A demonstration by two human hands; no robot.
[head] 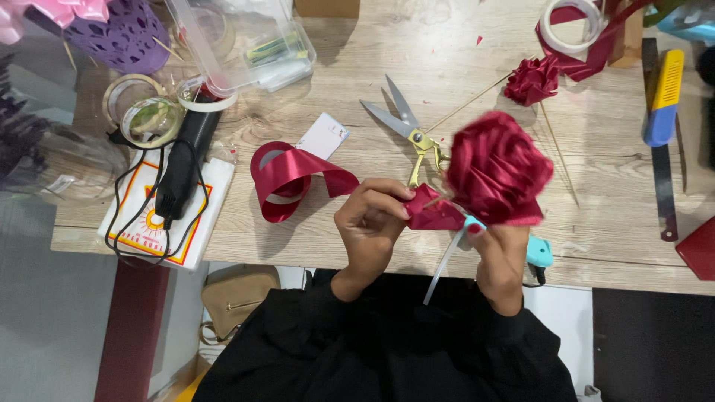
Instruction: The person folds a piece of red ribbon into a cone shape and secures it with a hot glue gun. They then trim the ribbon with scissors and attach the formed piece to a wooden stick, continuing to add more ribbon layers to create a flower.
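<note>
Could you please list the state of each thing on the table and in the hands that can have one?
Ribbon rose: folded into petals, held up by right hand.
Ribbon piece: pinched by left hand against the rose.
Scissors: blades open, lying flat.
Ribbon spool: partly unrolled.
Small rose: finished, lying on the table.
Plastic box: lid shut.

Ribbon rose [497,167] motion-blurred; teal tool [538,251] mostly hidden behind right hand [500,257]; red object [700,249] cut by edge.

Dark red ribbon rose [497,167]; gold-handled scissors [408,126]; yellow-blue cutter [663,97]; purple cut-out wrap [123,33]; black sleeves [387,335].
</note>
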